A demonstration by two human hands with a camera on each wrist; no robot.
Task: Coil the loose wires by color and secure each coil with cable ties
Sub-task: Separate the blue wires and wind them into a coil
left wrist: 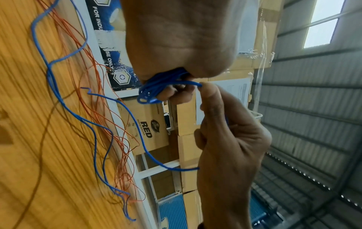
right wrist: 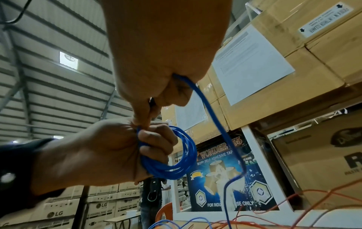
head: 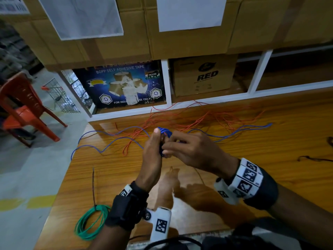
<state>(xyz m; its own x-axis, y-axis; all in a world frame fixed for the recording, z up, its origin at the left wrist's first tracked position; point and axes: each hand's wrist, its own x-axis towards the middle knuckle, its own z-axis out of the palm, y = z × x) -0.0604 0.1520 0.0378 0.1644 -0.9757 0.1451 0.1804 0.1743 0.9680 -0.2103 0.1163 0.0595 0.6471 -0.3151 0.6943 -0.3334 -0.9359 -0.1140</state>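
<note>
My left hand (head: 153,150) grips a small coil of blue wire (head: 164,132) above the wooden table (head: 270,159). The coil's loops (right wrist: 176,156) hang from the curled left fingers (right wrist: 154,139). My right hand (head: 189,148) pinches the blue wire right at the coil, thumb tip (left wrist: 209,89) on the strand. The wire's free length (right wrist: 213,117) runs out of the right fist down to the table. More loose blue wire (head: 100,150) lies in waves, crossing a tangle of orange wire (head: 198,120). A finished green coil (head: 90,222) lies at the near left.
Dark thin strips (head: 313,158) lie on the table's right side, and one (head: 93,186) runs up from the green coil. White shelving with cardboard boxes (head: 203,76) bounds the far edge. An orange chair (head: 23,109) and a wire basket (head: 61,96) stand on the floor left.
</note>
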